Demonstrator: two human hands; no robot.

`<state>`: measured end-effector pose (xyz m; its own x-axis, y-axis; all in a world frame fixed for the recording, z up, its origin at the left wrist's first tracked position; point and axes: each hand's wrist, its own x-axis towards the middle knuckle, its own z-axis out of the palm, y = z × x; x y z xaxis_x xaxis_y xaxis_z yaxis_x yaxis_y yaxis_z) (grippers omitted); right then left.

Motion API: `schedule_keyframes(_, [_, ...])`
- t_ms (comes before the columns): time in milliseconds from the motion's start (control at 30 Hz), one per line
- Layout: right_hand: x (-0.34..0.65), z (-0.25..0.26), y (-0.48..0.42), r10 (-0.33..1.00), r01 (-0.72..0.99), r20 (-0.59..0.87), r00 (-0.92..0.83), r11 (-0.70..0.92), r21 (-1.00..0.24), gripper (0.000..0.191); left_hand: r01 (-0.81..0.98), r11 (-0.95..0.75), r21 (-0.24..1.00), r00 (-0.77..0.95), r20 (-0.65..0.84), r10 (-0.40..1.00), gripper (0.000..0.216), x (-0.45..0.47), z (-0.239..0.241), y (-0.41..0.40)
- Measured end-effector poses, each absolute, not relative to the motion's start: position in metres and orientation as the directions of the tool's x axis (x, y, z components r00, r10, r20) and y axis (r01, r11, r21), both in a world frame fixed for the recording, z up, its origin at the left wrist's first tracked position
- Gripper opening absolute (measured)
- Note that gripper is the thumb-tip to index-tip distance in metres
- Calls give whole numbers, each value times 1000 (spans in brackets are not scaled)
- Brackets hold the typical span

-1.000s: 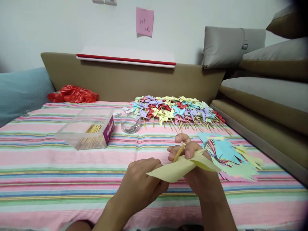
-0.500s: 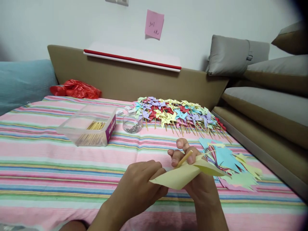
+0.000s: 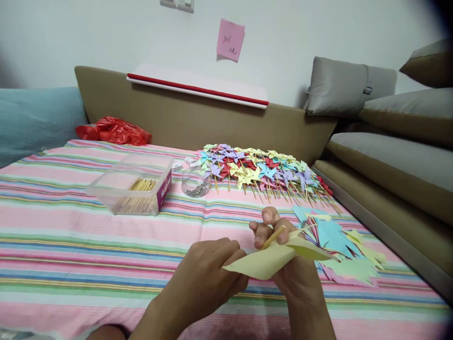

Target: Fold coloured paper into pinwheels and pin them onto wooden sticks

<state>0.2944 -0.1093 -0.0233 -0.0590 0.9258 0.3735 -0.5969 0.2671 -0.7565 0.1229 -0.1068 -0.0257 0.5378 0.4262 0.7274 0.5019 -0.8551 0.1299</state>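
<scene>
A pale yellow paper pinwheel with folded blades is held between my two hands near the front of the cloth. My left hand is closed at the pinwheel's left blade, its fingertips partly hidden. Behind the paper, my right hand is closed around the pinwheel and a short length of wooden stick, which pokes up between its fingers. The paper covers part of the right palm. To the right of that hand lies a loose stack of cut coloured paper pieces.
Finished pinwheels on sticks lie in a pile at the back. A clear plastic box holds wooden sticks; beside it stands a small round tub of metal pins. A red plastic bag lies back left. Grey cushions are stacked at right.
My hands and the yellow pinwheel keep nearly the same pose. The whole view has shifted slightly.
</scene>
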Motion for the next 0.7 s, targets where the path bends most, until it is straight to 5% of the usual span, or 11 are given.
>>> schedule_keyframes(700, [282,-37,-97,991,-711,130,-13,82,-698,31,624,-782,-11,619,618,485,22,121,-44,-95])
